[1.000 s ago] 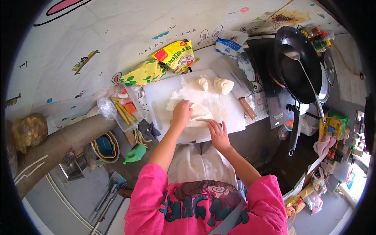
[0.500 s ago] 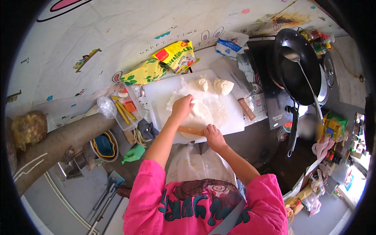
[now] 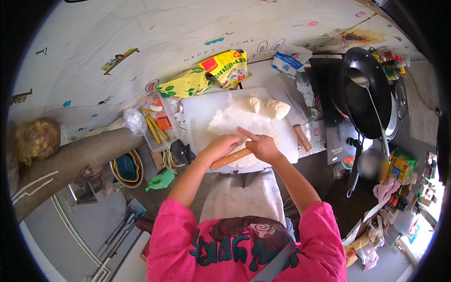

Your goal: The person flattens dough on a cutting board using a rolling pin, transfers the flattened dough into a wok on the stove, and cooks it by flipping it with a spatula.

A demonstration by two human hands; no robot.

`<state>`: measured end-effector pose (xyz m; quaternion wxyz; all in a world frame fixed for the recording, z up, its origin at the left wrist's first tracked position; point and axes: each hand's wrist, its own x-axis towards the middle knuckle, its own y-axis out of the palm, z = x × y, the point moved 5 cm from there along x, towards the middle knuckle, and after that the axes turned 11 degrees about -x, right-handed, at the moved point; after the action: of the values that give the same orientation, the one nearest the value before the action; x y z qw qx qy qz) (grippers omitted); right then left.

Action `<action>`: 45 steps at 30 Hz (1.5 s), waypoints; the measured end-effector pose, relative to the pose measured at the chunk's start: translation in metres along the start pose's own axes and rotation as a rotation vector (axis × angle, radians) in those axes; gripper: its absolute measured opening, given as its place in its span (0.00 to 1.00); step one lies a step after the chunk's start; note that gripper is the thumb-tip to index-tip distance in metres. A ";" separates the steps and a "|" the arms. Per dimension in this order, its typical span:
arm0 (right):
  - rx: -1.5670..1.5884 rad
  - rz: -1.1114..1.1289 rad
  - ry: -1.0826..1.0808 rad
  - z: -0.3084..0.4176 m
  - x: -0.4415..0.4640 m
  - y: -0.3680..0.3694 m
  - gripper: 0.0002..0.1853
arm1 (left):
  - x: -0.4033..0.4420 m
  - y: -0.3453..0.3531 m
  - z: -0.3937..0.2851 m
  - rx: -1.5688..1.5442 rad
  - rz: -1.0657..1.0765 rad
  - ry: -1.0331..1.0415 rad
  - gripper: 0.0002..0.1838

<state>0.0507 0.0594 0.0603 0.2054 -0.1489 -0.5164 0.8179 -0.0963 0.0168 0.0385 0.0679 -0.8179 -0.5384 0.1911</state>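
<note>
My right hand (image 3: 263,146) is wrapped round the end of a wooden rolling pin (image 3: 231,159), its index finger stretched out to the left. Beside it, my left hand (image 3: 222,145) rests over the flattened dough (image 3: 246,162), fingers together at the dough's edge; what they pinch is hidden. Both are above the white cutting board (image 3: 199,110), which is dusted with flour (image 3: 235,117). Two lumps of dough, a small one (image 3: 254,105) and a larger one (image 3: 277,109), sit at the back of the board.
A cleaver (image 3: 302,136) lies at the board's right edge. Further right, a black wok (image 3: 369,108) holds a metal spatula. Yellow packets (image 3: 228,69) stand behind the board. A plastic box (image 3: 157,124) of yellow and orange food is at the left.
My right hand has moved up and closer to my left hand, tilting the rolling pin. My left hand has come down toward the near side of the dough. The view has shifted slightly.
</note>
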 end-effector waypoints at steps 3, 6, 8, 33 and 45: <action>-0.025 -0.029 -0.068 0.003 0.002 0.013 0.05 | -0.005 0.007 0.012 -0.010 0.031 -0.083 0.10; -0.073 0.000 -0.069 0.005 -0.004 0.007 0.05 | -0.016 0.004 0.019 -0.128 -0.162 -0.135 0.15; -0.044 -0.130 -0.085 0.011 -0.011 -0.007 0.04 | -0.024 0.010 0.037 0.068 -0.168 -0.080 0.18; 0.072 -0.055 0.365 -0.042 -0.036 -0.003 0.07 | -0.036 0.020 0.012 0.481 -0.487 -0.010 0.21; 0.266 -0.292 0.623 -0.035 -0.071 -0.007 0.10 | 0.011 0.037 0.039 0.075 -0.528 -0.285 0.12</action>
<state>0.1292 0.0547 0.0540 0.4849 -0.2875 -0.3341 0.7554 -0.0762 0.0081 -0.0112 0.0690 -0.6117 -0.7290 0.2996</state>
